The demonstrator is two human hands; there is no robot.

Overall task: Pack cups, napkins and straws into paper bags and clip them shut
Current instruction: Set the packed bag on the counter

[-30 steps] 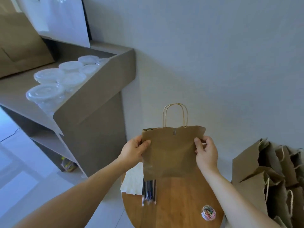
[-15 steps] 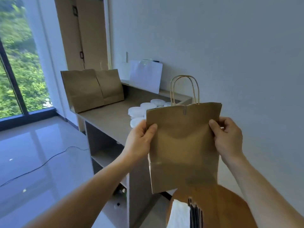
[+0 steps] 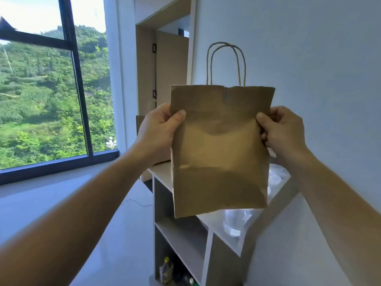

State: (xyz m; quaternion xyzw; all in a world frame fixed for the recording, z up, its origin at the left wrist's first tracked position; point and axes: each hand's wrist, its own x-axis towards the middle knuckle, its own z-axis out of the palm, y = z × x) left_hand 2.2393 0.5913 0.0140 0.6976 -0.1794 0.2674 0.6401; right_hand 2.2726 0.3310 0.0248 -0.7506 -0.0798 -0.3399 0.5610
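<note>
I hold a brown paper bag (image 3: 220, 153) upright in the air in front of me, its twisted handles (image 3: 226, 62) standing up. A paper clip (image 3: 225, 96) sits on the middle of its closed top edge. My left hand (image 3: 159, 129) grips the bag's left edge, thumb on the front. My right hand (image 3: 281, 129) pinches the right edge the same way. Clear plastic cups (image 3: 236, 222) with lids stand on the grey shelf unit (image 3: 222, 242) behind and below the bag, mostly hidden by it.
Another brown bag (image 3: 142, 124) stands on the shelf top behind my left hand. Bottles (image 3: 167, 270) sit in the unit's lowest compartment. A large window (image 3: 51, 89) fills the left, a white wall (image 3: 319, 58) the right. A cable (image 3: 136, 203) lies on the floor.
I have lifted the bag higher and my view has swung up and left. The round wooden table with straws and napkins has dropped out of sight. Both hands keep the same hold.
</note>
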